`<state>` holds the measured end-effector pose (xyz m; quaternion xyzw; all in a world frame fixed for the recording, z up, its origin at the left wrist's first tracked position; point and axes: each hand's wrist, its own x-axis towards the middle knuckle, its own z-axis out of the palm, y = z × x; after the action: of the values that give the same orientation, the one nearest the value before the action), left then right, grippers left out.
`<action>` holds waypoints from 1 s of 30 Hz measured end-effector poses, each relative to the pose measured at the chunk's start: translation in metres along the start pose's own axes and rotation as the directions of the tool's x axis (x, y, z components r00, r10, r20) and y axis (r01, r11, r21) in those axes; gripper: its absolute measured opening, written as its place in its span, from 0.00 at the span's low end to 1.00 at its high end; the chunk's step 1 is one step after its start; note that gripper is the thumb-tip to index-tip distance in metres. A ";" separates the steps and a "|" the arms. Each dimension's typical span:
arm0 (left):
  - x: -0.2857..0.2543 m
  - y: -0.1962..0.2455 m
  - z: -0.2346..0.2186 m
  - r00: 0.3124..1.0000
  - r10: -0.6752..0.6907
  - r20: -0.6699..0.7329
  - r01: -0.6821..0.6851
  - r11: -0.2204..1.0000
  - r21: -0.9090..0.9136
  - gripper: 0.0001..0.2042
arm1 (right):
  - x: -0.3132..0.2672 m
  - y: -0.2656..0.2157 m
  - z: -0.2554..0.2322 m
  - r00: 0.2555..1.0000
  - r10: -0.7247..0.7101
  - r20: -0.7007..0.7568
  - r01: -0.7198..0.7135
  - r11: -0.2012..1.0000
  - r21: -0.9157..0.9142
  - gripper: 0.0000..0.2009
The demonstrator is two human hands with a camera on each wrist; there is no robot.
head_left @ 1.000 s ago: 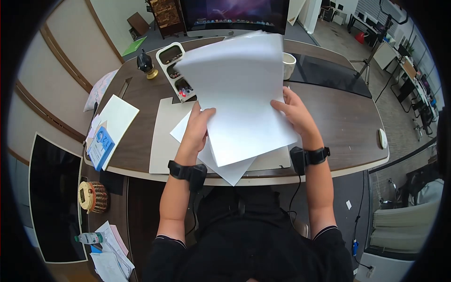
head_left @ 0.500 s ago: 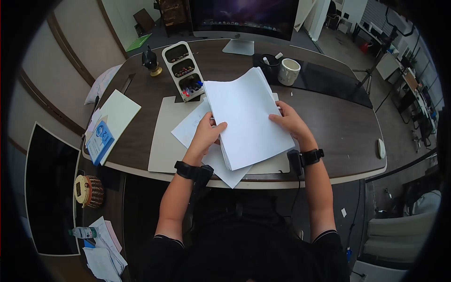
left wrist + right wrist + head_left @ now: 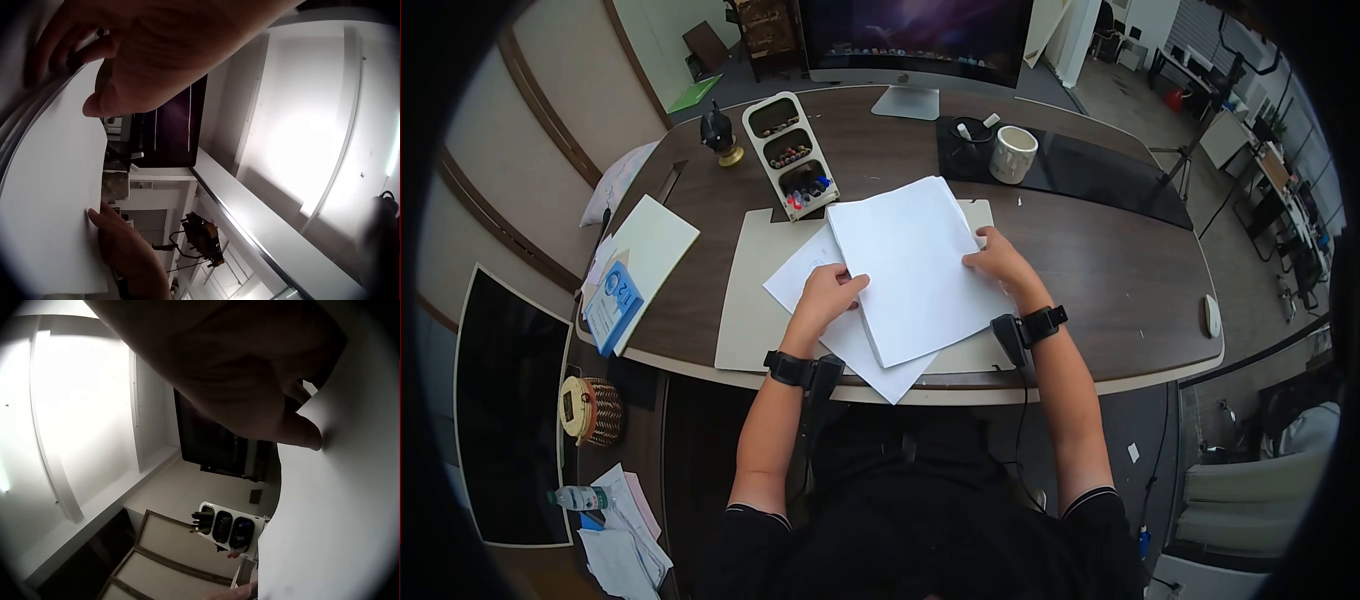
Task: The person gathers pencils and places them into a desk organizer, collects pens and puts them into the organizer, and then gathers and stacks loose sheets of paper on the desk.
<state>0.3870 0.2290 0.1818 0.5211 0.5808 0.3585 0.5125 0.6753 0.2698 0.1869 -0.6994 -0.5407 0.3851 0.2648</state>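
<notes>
Office room, dark worktop with a desk mat. Paper stack lies on the mat over 1 loose sheet. Left hand and right hand pinch its side edges. Risk: uneven grip, sheets could fan or slide.

A stack of paper is laid on a desk mat at the near middle of the desk, with loose sheets spread beneath it and to its left. The stack is flanked by the left hand at its left edge and the right hand at its right edge. Behind the mat, to the left, a pen organiser is placed, and a figurine is set further left. A mug is found behind the stack to the right, a monitor at the far edge. A mouse is placed well to the right, a booklet at the left edge.
</notes>
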 end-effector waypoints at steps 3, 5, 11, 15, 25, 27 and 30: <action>0.003 -0.026 -0.016 0.978 0.194 -0.074 -0.167 0.945 0.282 0.21 | 0.011 0.015 -0.001 0.997 -0.028 0.077 0.025 0.999 0.048 0.25; -0.017 -0.024 -0.028 0.946 0.304 -0.114 -0.226 0.870 0.439 0.21 | 0.007 0.017 -0.005 0.989 -0.086 0.121 0.067 0.986 0.152 0.22; -0.061 -0.040 -0.060 0.872 0.390 -0.296 -0.173 0.812 0.558 0.19 | -0.014 0.003 -0.024 0.962 -0.264 0.066 0.159 0.739 0.654 0.15; -0.076 -0.045 -0.071 0.898 0.319 -0.302 -0.120 0.840 0.530 0.17 | -0.026 -0.016 -0.020 0.940 -0.300 0.164 0.105 0.709 0.697 0.15; -0.067 -0.061 -0.068 0.904 0.318 -0.285 -0.212 0.914 0.346 0.16 | -0.013 -0.024 0.031 0.884 -0.350 0.311 0.350 0.935 0.056 0.17; -0.067 -0.062 -0.066 0.905 0.312 -0.288 -0.196 0.909 0.367 0.17 | -0.014 -0.019 0.044 0.902 -0.386 0.193 0.407 0.910 -0.078 0.17; -0.070 -0.055 -0.059 0.909 0.275 -0.314 -0.147 0.915 0.376 0.19 | -0.020 -0.016 0.052 0.897 -0.425 0.119 0.442 0.854 -0.276 0.19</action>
<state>0.3123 0.1570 0.1577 0.5886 0.6575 0.3948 0.2557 0.6216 0.2526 0.1753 -0.5807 -0.7426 0.2487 0.2224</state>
